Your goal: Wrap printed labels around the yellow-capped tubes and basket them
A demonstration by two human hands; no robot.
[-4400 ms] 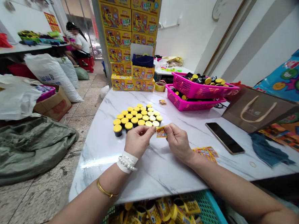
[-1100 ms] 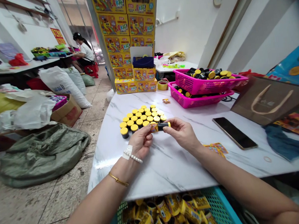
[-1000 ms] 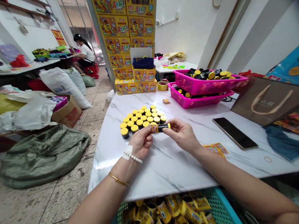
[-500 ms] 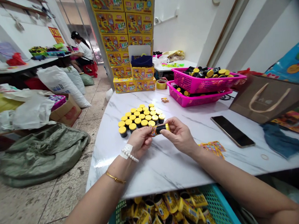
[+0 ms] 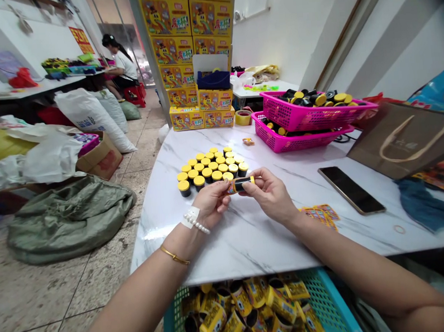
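Observation:
Between my hands, above the marble-patterned table (image 5: 220, 259), a small black cup with a yellow end (image 5: 244, 184) lies sideways. My right hand (image 5: 271, 193) is closed on its yellow end, thumb along the side. My left hand (image 5: 211, 201) is closed in a pinch on a colourful printed label (image 5: 231, 187) at the cup's other end; how much of it sticks to the cup is hidden by the fingers. Just beyond, several upright black cups with yellow tops (image 5: 206, 172) stand in a close group. Loose printed labels (image 5: 318, 214) lie beside my right forearm.
A teal basket (image 5: 339, 304) of labelled cups sits below the table's front edge. Stacked pink baskets (image 5: 306, 141), a phone (image 5: 351, 190), a paper bag (image 5: 404, 140) and a blue cloth (image 5: 427, 206) are at right. Yellow boxes (image 5: 171, 49) rise behind. A person (image 5: 123, 67) sits far left.
The view has shifted slightly, so the table and boxes appear a little higher and further right. Both hands keep hold of the cup and label.

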